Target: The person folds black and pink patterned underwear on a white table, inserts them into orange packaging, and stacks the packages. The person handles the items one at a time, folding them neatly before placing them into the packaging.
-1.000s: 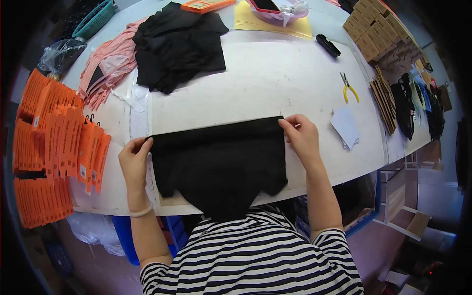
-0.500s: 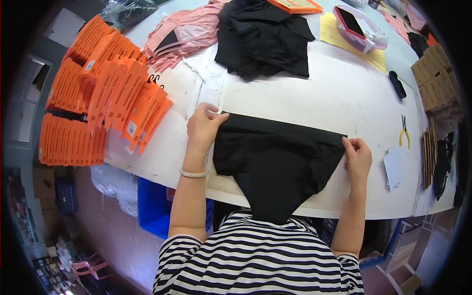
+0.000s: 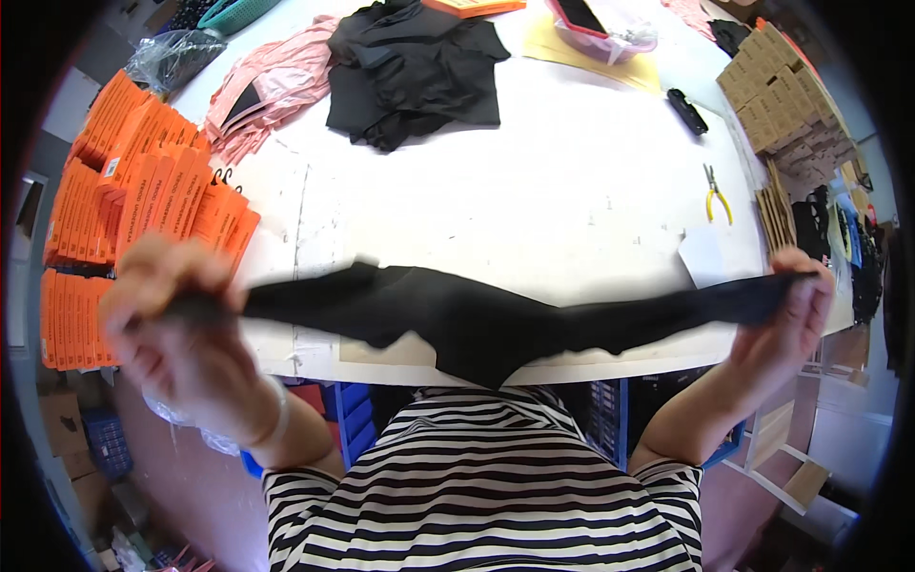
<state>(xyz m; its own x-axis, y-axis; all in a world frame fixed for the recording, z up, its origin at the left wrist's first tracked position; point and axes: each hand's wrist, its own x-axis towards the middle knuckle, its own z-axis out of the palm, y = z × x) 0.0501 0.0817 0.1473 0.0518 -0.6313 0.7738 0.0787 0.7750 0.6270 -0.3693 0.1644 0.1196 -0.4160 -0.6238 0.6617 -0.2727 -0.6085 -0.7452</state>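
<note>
A pair of black underpants [image 3: 477,319] is stretched wide in the air between my two hands, above the near edge of the white table [image 3: 572,210]. My left hand [image 3: 186,324], blurred by motion, is closed round one end, in front of the orange boxes. At the other end, my right hand [image 3: 786,300] grips the fabric near the table's right side. The middle of the garment hangs down in a point, its sides pulled into narrow bands.
Orange boxes [image 3: 172,191] stand stacked at the left. Pink garments [image 3: 272,81] and a black garment pile [image 3: 410,71] lie at the back. Yellow-handled pliers [image 3: 717,200], a black tool [image 3: 686,112], a pink basket [image 3: 610,43] and brown cartons [image 3: 777,86] are on the right.
Both hands have lifted the underpants off the table and moved far apart, stretching them sideways. The view has shifted, so the table's things appear further left.
</note>
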